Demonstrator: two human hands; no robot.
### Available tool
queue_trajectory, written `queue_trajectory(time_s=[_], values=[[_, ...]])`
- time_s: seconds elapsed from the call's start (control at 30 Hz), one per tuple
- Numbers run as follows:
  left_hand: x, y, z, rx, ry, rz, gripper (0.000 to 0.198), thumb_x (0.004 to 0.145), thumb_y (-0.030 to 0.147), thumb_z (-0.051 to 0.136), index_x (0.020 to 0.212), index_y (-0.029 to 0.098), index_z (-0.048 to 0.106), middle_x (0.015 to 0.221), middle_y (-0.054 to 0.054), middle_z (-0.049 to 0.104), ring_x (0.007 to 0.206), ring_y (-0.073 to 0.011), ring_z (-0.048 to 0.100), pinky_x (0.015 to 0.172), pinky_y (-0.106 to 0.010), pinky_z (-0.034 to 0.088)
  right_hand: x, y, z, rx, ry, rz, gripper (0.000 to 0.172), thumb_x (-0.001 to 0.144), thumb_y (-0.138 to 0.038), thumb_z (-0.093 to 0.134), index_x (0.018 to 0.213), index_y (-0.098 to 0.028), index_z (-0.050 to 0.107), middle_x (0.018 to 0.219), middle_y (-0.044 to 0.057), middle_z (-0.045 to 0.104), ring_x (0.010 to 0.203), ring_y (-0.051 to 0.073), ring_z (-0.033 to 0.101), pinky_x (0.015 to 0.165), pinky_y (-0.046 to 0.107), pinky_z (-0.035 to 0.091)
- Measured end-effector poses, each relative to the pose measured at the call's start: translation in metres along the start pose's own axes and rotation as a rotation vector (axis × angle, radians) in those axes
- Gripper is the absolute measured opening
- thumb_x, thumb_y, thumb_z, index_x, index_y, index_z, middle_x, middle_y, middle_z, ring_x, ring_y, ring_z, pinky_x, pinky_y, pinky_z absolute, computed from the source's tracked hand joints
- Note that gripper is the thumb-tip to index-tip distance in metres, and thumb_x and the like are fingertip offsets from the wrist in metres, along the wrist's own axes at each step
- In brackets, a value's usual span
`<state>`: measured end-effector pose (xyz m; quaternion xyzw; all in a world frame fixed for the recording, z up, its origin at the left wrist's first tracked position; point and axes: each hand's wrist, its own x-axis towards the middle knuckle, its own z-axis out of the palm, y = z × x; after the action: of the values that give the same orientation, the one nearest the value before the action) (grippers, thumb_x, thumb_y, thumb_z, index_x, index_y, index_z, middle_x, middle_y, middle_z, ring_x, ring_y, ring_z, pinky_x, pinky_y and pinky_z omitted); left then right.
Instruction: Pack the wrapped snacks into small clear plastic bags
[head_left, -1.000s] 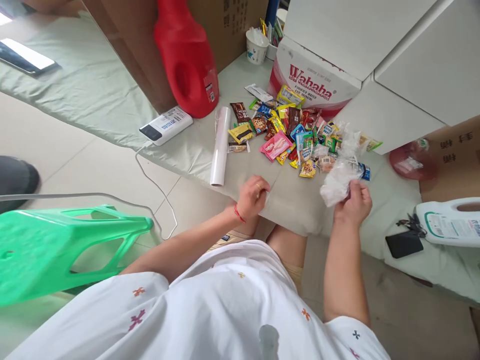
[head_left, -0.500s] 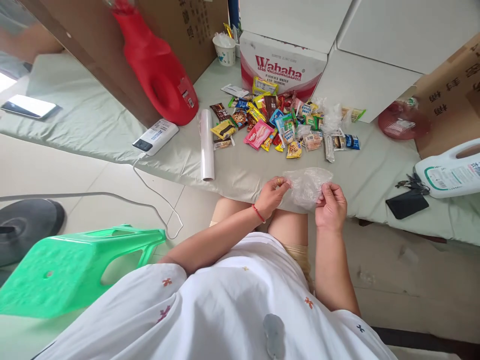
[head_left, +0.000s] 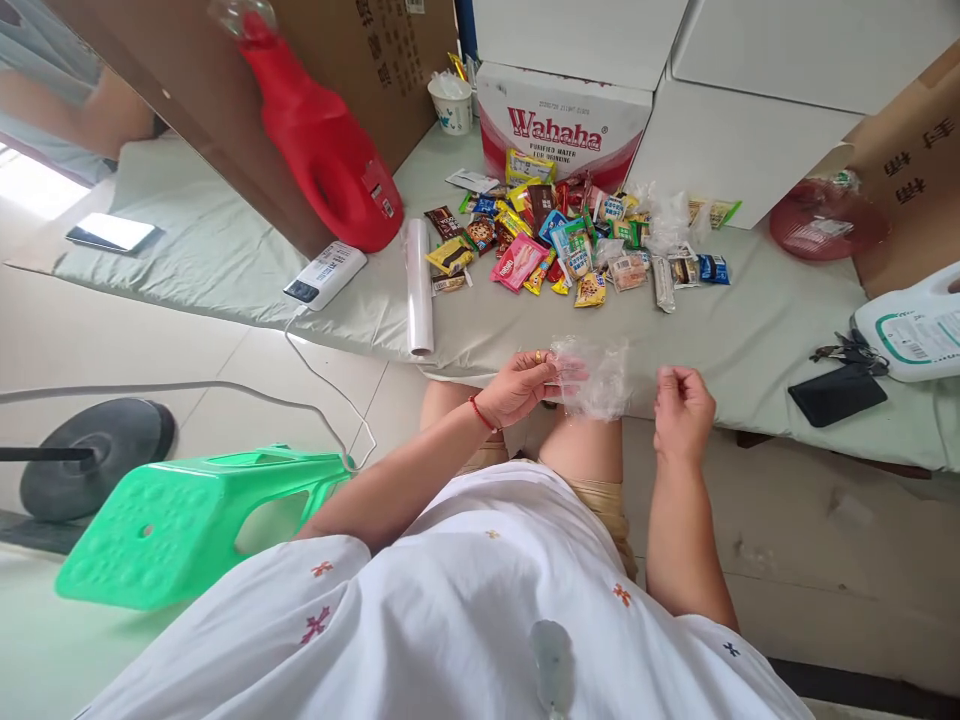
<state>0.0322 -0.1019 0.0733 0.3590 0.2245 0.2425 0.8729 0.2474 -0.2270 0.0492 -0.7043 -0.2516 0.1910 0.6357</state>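
Note:
My left hand (head_left: 517, 390) has its thumb and fingers closed on a crumpled sheet of clear plastic film (head_left: 604, 382), held above my lap at the front edge of the covered surface. Some of its fingers show through the film. To the right of the film, and apart from it, my right hand (head_left: 684, 412) is closed with fingertips pressed together; whether anything thin is pinched there I cannot make out. Beyond both hands lies a pile of small wrapped snacks (head_left: 525, 262). A roll of clear wrap (head_left: 420, 290) lies left of the pile.
Behind the snacks stands a Wahaha carton (head_left: 562, 125). A red jug (head_left: 330, 150) and a power bank (head_left: 326, 275) with a cable are on the left. A white bottle (head_left: 915, 330), keys and a black pouch (head_left: 838, 398) lie right. A green stool (head_left: 150, 530) is lower left.
My right hand has let go of the film and moved a little to the right. The film has shifted left with my left hand, and the view has turned slightly.

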Motion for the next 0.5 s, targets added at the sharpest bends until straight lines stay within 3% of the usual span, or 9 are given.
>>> queue_trajectory(time_s=[0.07, 0.17, 0.23, 0.33, 0.5], values=[[0.000, -0.003, 0.005, -0.006, 0.009, 0.015, 0.041, 0.070, 0.039, 0.094, 0.073, 0.015, 0.061, 0.109, -0.011, 0.077, 0.116, -0.0309, 0.073, 0.104, -0.048, 0.054, -0.008, -0.002, 0.000, -0.069, -0.011, -0.084, 0.048, 0.088, -0.069, 0.065, 0.088, -0.021, 0.068, 0.077, 0.000, 0.064, 0.063, 0.011, 0.050, 0.052, 0.022, 0.038], [-0.001, -0.006, 0.012, 0.025, -0.006, 0.012, 0.043, 0.068, 0.042, 0.094, 0.071, 0.015, 0.061, 0.108, -0.012, 0.078, 0.119, -0.0326, 0.071, 0.103, -0.048, 0.055, -0.019, -0.010, 0.010, -0.122, -0.243, -0.101, 0.047, 0.085, -0.065, 0.073, 0.102, -0.021, 0.073, 0.092, 0.003, 0.072, 0.077, 0.014, 0.060, 0.062, 0.023, 0.045], [-0.004, -0.005, 0.013, 0.056, -0.016, 0.016, 0.043, 0.069, 0.043, 0.094, 0.068, 0.015, 0.061, 0.105, -0.013, 0.078, 0.121, -0.0330, 0.070, 0.104, -0.048, 0.054, -0.022, -0.013, 0.021, -0.128, -0.321, -0.077, 0.045, 0.081, -0.062, 0.078, 0.099, -0.021, 0.074, 0.090, 0.003, 0.073, 0.077, 0.014, 0.060, 0.066, 0.024, 0.047], [-0.008, 0.000, 0.004, 0.034, 0.012, 0.032, 0.038, 0.070, 0.040, 0.092, 0.071, 0.015, 0.063, 0.100, -0.012, 0.078, 0.120, -0.0327, 0.071, 0.106, -0.049, 0.054, -0.018, -0.013, 0.030, -0.009, -0.275, 0.006, 0.041, 0.081, -0.060, 0.078, 0.083, -0.019, 0.073, 0.075, 0.000, 0.069, 0.064, 0.011, 0.053, 0.061, 0.024, 0.044], [-0.014, 0.014, -0.036, -0.106, 0.098, 0.078, 0.030, 0.075, 0.031, 0.088, 0.072, 0.017, 0.062, 0.077, -0.003, 0.071, 0.114, -0.0298, 0.073, 0.107, -0.051, 0.055, -0.004, -0.015, 0.020, 0.261, -0.170, 0.221, 0.040, 0.065, -0.050, 0.091, 0.075, -0.019, 0.068, 0.066, -0.003, 0.062, 0.057, 0.008, 0.047, 0.049, 0.020, 0.037]])
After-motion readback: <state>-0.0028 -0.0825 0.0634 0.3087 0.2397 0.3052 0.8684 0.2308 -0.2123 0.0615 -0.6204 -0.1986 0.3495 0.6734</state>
